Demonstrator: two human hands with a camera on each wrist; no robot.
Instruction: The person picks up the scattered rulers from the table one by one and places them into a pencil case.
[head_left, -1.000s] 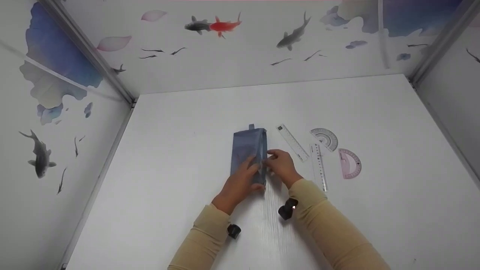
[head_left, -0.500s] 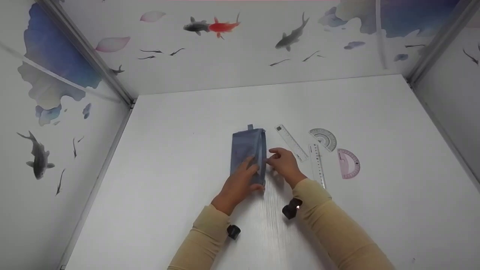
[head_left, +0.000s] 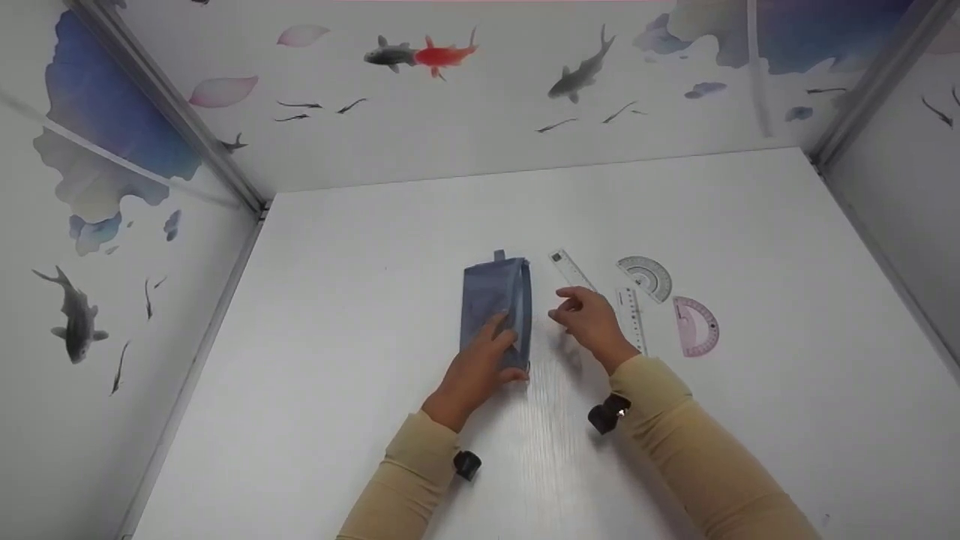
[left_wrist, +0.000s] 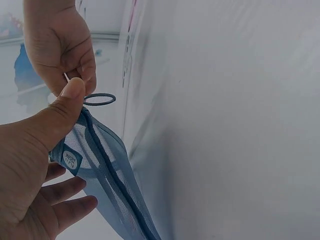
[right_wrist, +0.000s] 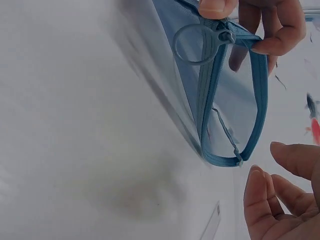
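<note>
On the white table lies a blue mesh zip pouch (head_left: 484, 289), its long zipper side facing right. My left hand (head_left: 474, 367) holds it near its front end, thumb at the zipper and fingers on the mesh, as the right wrist view shows. There the zipper edges are spread into a wide loop, and a ring pull (right_wrist: 226, 37) sits at the end by my left thumb. My right hand (head_left: 592, 319) is to the right of the pouch, apart from it, fingers loosely bent and holding nothing. It partly covers a clear ruler (head_left: 570, 268).
Right of the pouch lie a second clear ruler (head_left: 630, 315), a clear protractor (head_left: 658, 279) and a pink protractor (head_left: 708, 319). White panels (head_left: 420, 135) painted with fish and petals enclose the table at the back and sides.
My right hand has moved away from the pouch's zipper edge to the right, now over the first ruler's lower part. My left hand stays on the pouch.
</note>
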